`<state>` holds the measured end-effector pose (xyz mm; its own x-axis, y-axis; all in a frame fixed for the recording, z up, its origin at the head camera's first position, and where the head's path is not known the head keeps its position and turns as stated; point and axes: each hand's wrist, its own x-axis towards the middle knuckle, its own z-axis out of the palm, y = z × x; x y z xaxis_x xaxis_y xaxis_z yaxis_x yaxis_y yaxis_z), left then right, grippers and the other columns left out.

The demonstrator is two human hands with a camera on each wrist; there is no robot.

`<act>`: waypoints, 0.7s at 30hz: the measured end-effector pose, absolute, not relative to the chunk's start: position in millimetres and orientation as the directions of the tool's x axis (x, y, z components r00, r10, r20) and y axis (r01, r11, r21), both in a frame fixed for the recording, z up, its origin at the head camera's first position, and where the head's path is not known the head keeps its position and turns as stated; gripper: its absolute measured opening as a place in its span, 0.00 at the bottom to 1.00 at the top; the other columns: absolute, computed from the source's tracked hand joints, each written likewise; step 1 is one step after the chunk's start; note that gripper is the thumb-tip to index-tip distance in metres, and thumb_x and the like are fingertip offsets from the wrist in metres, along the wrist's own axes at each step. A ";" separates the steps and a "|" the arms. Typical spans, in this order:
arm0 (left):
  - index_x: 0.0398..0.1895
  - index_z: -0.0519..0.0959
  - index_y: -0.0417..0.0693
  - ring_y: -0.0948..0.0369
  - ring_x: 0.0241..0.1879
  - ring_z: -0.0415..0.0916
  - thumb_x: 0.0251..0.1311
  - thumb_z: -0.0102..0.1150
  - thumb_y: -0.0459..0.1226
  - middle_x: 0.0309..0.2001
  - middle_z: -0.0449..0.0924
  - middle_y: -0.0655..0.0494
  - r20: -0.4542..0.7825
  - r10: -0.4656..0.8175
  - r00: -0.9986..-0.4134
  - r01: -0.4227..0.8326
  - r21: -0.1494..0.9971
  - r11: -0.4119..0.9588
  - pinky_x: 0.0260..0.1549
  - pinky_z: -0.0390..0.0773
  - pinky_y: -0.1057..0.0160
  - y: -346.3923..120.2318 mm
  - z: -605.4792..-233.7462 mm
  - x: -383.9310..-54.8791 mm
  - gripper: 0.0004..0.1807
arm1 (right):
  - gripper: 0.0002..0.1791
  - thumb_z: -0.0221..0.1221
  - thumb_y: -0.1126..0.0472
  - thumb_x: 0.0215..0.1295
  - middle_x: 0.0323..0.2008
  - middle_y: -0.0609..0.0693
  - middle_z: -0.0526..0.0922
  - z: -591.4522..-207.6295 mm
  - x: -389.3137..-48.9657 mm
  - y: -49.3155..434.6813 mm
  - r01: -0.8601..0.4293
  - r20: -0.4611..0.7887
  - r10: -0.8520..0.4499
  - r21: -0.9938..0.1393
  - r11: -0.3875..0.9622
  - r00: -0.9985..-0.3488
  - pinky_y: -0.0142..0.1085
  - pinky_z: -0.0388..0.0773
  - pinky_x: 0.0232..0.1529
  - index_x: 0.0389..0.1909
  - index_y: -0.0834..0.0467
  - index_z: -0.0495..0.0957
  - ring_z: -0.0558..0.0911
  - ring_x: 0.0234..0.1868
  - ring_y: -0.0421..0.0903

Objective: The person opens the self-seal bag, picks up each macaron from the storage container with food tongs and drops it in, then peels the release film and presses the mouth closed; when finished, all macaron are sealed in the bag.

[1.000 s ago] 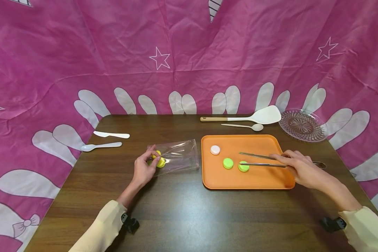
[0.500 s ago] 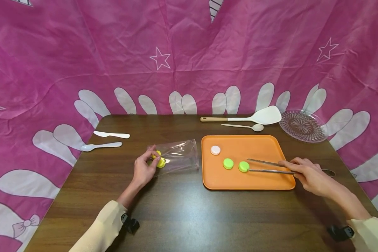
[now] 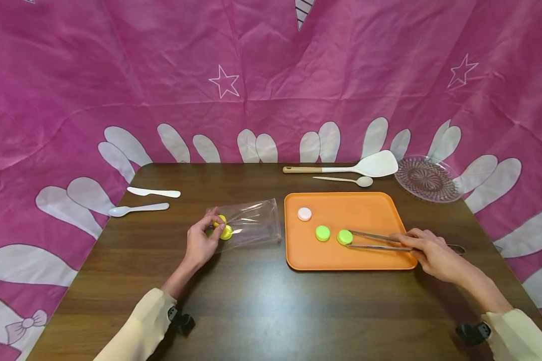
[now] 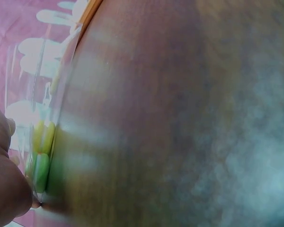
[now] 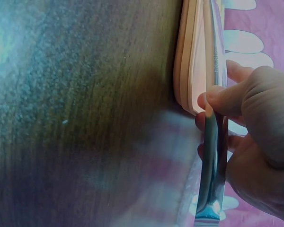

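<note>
Head: your right grip point(image 3: 438, 254) holds tongs point(image 3: 379, 247) with tips flanking the right-hand green macaron point(image 3: 345, 237) on the orange tray point(image 3: 325, 258), squeeze evenly; left wrist: left grip point(image 4: 8, 175) pinches the clear bag point(image 4: 45, 90), steady it; right wrist: tongs pinched, press lightly.

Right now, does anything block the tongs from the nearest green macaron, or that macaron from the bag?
Nothing visible separates the tongs from that macaron; toward the bag lie the other green macaron and the tray's left rim.
</note>
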<state>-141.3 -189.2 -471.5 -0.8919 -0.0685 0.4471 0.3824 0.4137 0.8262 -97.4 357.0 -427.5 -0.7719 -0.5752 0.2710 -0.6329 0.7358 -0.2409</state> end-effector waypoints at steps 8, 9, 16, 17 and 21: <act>0.30 0.80 0.35 0.42 0.66 0.67 0.56 0.63 0.18 0.57 0.78 0.34 0.416 -0.065 -0.907 0.359 0.845 0.396 0.56 0.74 0.42 -191.6 -471.6 -143.0 0.07 | 0.40 0.68 0.81 0.45 0.41 0.49 0.80 -427.3 -98.5 356.4 -0.623 0.271 -0.565 -0.232 0.747 -0.779 0.37 0.59 0.29 0.60 0.50 0.78 0.75 0.37 0.50; 0.30 0.80 0.36 0.42 0.66 0.67 0.57 0.63 0.18 0.57 0.78 0.34 0.414 -0.064 -0.908 0.359 0.847 0.391 0.56 0.74 0.42 -191.5 -471.2 -143.1 0.07 | 0.40 0.68 0.82 0.45 0.41 0.49 0.80 -427.4 -98.6 356.3 -0.623 0.273 -0.564 -0.230 0.748 -0.779 0.37 0.59 0.29 0.60 0.50 0.78 0.75 0.37 0.50; 0.29 0.79 0.34 0.41 0.65 0.68 0.55 0.63 0.18 0.57 0.78 0.33 0.422 -0.059 -0.905 0.367 0.842 0.394 0.57 0.73 0.45 -191.0 -469.0 -142.1 0.07 | 0.38 0.67 0.82 0.45 0.40 0.50 0.79 -428.9 -98.4 355.0 -0.612 0.272 -0.555 -0.211 0.762 -0.786 0.39 0.59 0.30 0.58 0.51 0.79 0.76 0.37 0.53; 0.29 0.79 0.34 0.41 0.65 0.68 0.55 0.63 0.17 0.56 0.78 0.33 0.421 -0.060 -0.905 0.366 0.843 0.395 0.57 0.72 0.46 -191.0 -468.9 -142.0 0.07 | 0.38 0.67 0.82 0.45 0.41 0.50 0.79 -429.1 -98.3 354.8 -0.610 0.272 -0.553 -0.211 0.764 -0.787 0.39 0.59 0.30 0.58 0.51 0.79 0.76 0.38 0.53; 0.29 0.79 0.34 0.41 0.65 0.68 0.55 0.63 0.17 0.57 0.78 0.33 0.418 -0.062 -0.906 0.361 0.843 0.399 0.59 0.71 0.49 -192.3 -470.4 -142.0 0.07 | 0.38 0.67 0.82 0.45 0.40 0.51 0.79 -430.9 -98.3 353.9 -0.611 0.280 -0.552 -0.209 0.763 -0.785 0.40 0.60 0.30 0.58 0.52 0.79 0.76 0.37 0.54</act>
